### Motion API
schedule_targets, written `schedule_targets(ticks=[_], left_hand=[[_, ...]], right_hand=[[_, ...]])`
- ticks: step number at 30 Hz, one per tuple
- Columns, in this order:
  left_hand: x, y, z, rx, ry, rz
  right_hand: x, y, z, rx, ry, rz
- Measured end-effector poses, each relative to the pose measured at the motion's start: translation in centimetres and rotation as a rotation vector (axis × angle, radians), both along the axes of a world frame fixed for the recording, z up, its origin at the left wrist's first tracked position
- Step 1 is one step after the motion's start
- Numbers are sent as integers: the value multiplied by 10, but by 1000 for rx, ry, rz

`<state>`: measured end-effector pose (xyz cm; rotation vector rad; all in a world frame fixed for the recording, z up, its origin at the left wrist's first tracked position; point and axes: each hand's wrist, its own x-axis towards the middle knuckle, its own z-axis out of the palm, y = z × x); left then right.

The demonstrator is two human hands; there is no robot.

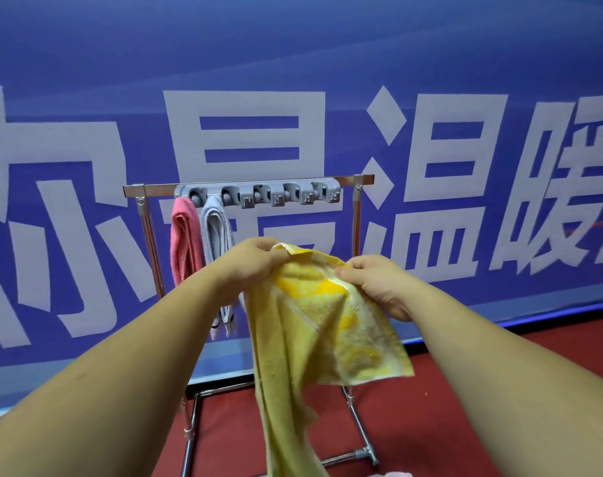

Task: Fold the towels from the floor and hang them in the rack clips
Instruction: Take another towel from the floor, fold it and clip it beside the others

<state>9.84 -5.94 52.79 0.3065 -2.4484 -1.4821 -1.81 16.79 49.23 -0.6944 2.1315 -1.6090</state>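
Observation:
I hold a yellow towel [313, 335] up in front of the rack with both hands. My left hand [255, 261] pinches its top corner, and my right hand [375, 284] grips the upper edge a little lower to the right. The cloth hangs loose and crumpled below them. Behind it stands a metal rack [145, 222] carrying a grey clip strip [258, 194]. A pink towel [186, 239] hangs folded from the leftmost clip, and a grey towel [219, 242] hangs from the second clip. The other clips on the strip hold nothing.
A large blue banner with white characters [293, 80] fills the wall behind the rack. The floor [413, 425] is dark red. The rack's base bars [358, 421] spread over the floor below the towel. A pale pink bit of cloth [396, 474] shows at the bottom edge.

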Motion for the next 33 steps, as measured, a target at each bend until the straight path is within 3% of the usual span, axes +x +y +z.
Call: schedule_targets(ticks=[3,10,19,28,33], left_hand=[[2,4,-4,64,-53,-106],[-8,14,-10,159,66,-18],[-10,28,-14,177,16,-89],[-13,42,-9,221,68,-79],[-17,45,-15,254,120,14]], right_hand=[[1,-3,2,-42,-7,-43],[6,0,8,-32,-58,-21],[20,0,21,-199,-416,50],[25,-5,22,-335,-352,101],[25,-9,25,-262,-219,90]])
